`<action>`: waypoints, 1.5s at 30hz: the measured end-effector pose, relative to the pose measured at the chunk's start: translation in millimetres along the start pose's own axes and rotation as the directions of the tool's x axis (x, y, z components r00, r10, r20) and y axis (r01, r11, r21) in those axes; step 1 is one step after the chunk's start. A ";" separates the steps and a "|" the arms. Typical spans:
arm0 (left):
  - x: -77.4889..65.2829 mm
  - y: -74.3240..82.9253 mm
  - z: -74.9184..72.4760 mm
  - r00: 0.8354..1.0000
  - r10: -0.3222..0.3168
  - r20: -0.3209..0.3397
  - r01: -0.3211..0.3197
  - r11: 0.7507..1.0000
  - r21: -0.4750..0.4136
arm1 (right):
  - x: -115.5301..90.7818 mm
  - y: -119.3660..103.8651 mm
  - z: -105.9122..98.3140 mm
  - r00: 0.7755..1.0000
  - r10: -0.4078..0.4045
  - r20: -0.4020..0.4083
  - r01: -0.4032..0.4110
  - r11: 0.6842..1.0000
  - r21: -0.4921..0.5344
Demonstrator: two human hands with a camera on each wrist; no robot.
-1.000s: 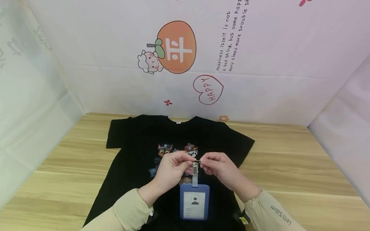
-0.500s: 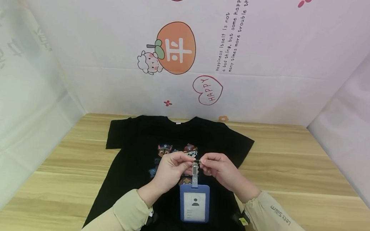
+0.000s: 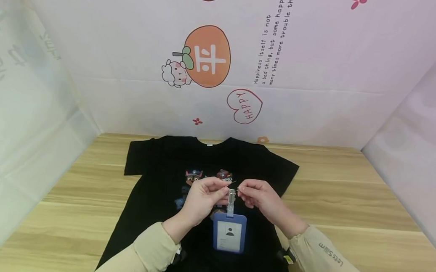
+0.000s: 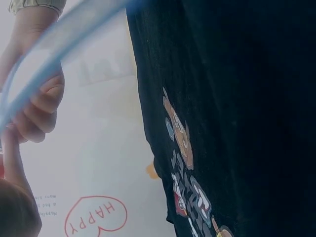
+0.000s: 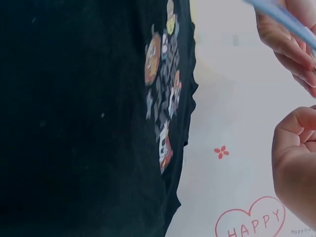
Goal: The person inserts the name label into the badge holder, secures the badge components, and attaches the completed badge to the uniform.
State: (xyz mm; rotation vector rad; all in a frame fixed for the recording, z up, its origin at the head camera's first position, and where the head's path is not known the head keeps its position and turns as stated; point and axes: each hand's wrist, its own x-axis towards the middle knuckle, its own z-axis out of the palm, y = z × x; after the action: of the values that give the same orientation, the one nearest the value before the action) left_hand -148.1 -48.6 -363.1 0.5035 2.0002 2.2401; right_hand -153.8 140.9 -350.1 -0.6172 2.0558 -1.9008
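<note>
Over the black T-shirt (image 3: pixel 178 154), both hands work at the top of a blue badge holder (image 3: pixel 228 253) with a card inside. The holder hangs from a clear strap and metal clip (image 3: pixel 231 197). My left hand (image 3: pixel 205 196) pinches the clip's top, where a thin pin (image 3: pixel 233 182) sticks out, angled up to the right. My right hand (image 3: pixel 261 198) pinches a small metal end beside the clip with thumb and forefinger. In the left wrist view the holder's blue edge (image 4: pixel 74 39) is a blur before the right hand (image 4: pixel 39 103). Fingertips hide most of the pin.
The shirt lies spread on a wooden table (image 3: pixel 350 196), its cartoon print (image 3: pixel 193 176) partly behind the hands. Behind stands a white printed backdrop (image 3: pixel 306 74); pale cloth (image 3: pixel 22 118) hangs at the left side, and more at the right.
The thin pin, earlier level between both hands' fingertips, now slants upward, its tip apart from the right fingers. The badge holder has swung slightly up. Both hands stay almost where they were.
</note>
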 end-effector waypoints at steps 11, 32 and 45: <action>9.1 -4.8 -2.8 0.997 -0.067 -0.032 0.068 0.997 0.028 | 3.6 5.2 -15.4 0.995 0.088 -0.057 -0.095 0.985 -0.143; 31.8 -19.4 -10.3 0.968 -0.246 -0.056 0.244 0.969 -0.038 | 32.0 14.5 -66.2 0.951 0.190 -0.245 -0.232 0.960 -0.156; 46.6 -33.8 -17.8 0.931 -0.364 0.010 0.364 0.930 -0.054 | 50.3 38.6 -73.2 0.929 0.300 -0.216 -0.340 0.922 -0.184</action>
State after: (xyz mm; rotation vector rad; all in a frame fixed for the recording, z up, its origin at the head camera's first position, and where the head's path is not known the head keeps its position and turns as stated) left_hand -202.3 -47.5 -389.4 0.1113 1.8426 2.0564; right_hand -237.1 182.4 -376.7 -0.1329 2.3324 -1.6075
